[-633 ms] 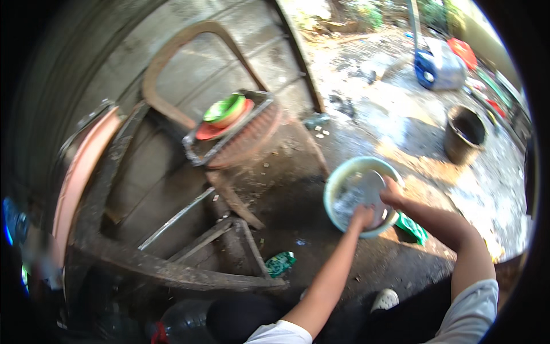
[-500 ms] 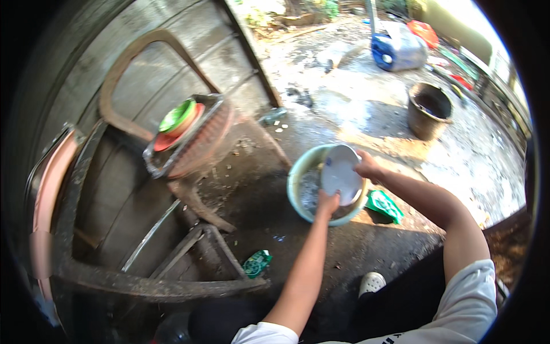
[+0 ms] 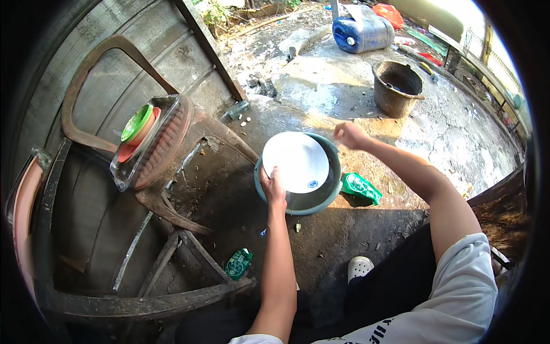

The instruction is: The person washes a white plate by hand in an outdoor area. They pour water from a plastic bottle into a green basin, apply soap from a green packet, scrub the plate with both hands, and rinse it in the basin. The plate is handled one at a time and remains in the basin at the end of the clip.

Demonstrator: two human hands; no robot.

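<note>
A white plate [image 3: 297, 162] with a small blue mark near its rim is tilted over a round green basin [image 3: 334, 182]. My left hand [image 3: 274, 187] grips its near left edge, thumb on the upper face and the other fingers hidden beneath. The plate covers much of the basin's inside; dark water shows below it. My right hand [image 3: 352, 136] is off the plate, just beyond the basin's upper right rim, with its fingers curled in. Whether anything small is in those fingers, I cannot make out.
A worn chair [image 3: 197, 129] at left bears a tray [image 3: 163, 140] with green and red bowls [image 3: 137, 125]. Green packets [image 3: 362, 189] lie on the ground. Farther off stand a dirty bucket [image 3: 399, 92] and a blue jerrycan [image 3: 366, 33].
My right hand has let go of the plate's rim and moved off to the right. The plate has turned so its face shows more fully, held by my left hand alone. The view has shifted.
</note>
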